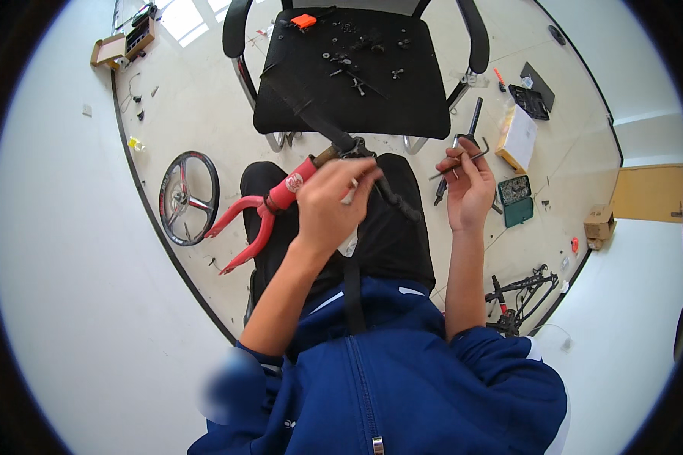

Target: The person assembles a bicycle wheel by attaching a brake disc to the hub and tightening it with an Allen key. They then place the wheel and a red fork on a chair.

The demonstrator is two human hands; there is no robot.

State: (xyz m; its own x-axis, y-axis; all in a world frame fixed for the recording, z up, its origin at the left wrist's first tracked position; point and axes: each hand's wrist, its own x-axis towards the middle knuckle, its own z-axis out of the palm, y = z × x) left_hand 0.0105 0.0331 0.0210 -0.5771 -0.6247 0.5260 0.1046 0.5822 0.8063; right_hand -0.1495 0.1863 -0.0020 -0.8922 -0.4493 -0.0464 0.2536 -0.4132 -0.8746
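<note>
- The left hand [330,201] is clenched around the top of a red bicycle fork [262,216], where its steerer meets a black stem clamp [354,148]; the fork lies across the person's lap, its two blades pointing toward 8 o'clock, the black bar running on toward 4 o'clock past the fingers
- The right hand [469,189] is closed on a set of hex keys [463,155], pinched between thumb and fingertips, held apart from the fork at about 3 o'clock of it; the keys fan up toward 12 o'clock
- A black chair [353,72] stands at 12 o'clock with small bolts and fittings [349,64] scattered over its seat and an orange tool [303,20] at the far edge; a spoked wheel [188,197] lies on the floor at 9 o'clock, a green bit case [517,201] and a white box [520,136] at 2 o'clock
- Risks, as a judgement: the fork rests only on the knees and one hand, so a loosened grip could let the blades swing down; the loose hardware on the seat could roll off if the chair is nudged; the fanned keys could slip from so light a pinch
- Hard to tell: the left palm hides the clamp bolts, so whether they are seated cannot be seen; the lap beneath the fork is dark and featureless; a black frame part [520,296] at 4 o'clock is partly cut off by the sleeve
</note>
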